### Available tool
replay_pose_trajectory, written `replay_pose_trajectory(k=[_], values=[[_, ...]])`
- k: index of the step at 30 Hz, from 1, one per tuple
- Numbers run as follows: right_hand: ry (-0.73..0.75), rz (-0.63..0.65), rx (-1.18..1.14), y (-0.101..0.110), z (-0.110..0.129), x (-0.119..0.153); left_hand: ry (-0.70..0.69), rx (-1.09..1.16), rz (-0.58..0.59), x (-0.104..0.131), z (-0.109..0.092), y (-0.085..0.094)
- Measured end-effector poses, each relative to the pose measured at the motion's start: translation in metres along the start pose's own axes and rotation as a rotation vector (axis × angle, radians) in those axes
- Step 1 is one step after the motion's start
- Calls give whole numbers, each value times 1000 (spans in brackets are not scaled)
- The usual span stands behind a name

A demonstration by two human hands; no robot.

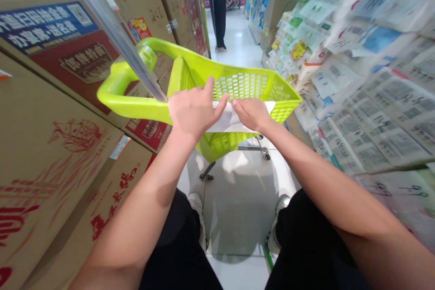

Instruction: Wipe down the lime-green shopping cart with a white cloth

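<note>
A lime-green plastic shopping cart (239, 72) with a perforated basket stands sideways in front of me. Over its near rim lies a white cloth or wipe (227, 120). My left hand (193, 106) rests on the rim at the cloth's left end, its index finger raised and its thumb pointing right. My right hand (250, 112) presses on the cloth with its fingers bent round the rim. The two thumbs nearly meet. A grey metal pole (112, 27) slants down to the cart beside my left hand.
Cardboard cartons (61, 167) are stacked on the left. Packaged goods with price cards (367, 113) line the right. Further up the aisle a person's dark-trousered legs (217, 4) stand. My shoes are on the tiled floor (238, 204).
</note>
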State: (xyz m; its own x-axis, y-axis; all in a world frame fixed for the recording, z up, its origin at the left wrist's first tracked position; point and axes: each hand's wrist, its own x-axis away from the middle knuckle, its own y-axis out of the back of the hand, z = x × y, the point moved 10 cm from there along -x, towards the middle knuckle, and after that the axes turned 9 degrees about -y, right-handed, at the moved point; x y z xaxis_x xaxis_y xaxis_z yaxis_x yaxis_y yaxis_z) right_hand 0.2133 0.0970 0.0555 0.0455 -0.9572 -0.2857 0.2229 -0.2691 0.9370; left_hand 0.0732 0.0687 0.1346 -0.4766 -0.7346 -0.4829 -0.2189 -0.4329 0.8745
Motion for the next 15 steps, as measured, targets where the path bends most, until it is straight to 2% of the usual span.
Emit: replay_pose_trajectory(k=[2,6,8,9,11,15], values=[[-75,25,77,-1,-34,-2,21,-13,20,4,7,-1],[-332,37,180,3,-133,-3,3,-50,42,6,11,-5],[-396,31,196,5,-155,-1,-10,-60,35,4,9,-6],[-390,26,198,6,-152,0,-7,-63,30,4,8,-6],[-307,18,182,5,-122,1,7,-65,17,2,5,-5],[11,-32,11,8,-18,9,7,-60,19,1,-2,-1]])
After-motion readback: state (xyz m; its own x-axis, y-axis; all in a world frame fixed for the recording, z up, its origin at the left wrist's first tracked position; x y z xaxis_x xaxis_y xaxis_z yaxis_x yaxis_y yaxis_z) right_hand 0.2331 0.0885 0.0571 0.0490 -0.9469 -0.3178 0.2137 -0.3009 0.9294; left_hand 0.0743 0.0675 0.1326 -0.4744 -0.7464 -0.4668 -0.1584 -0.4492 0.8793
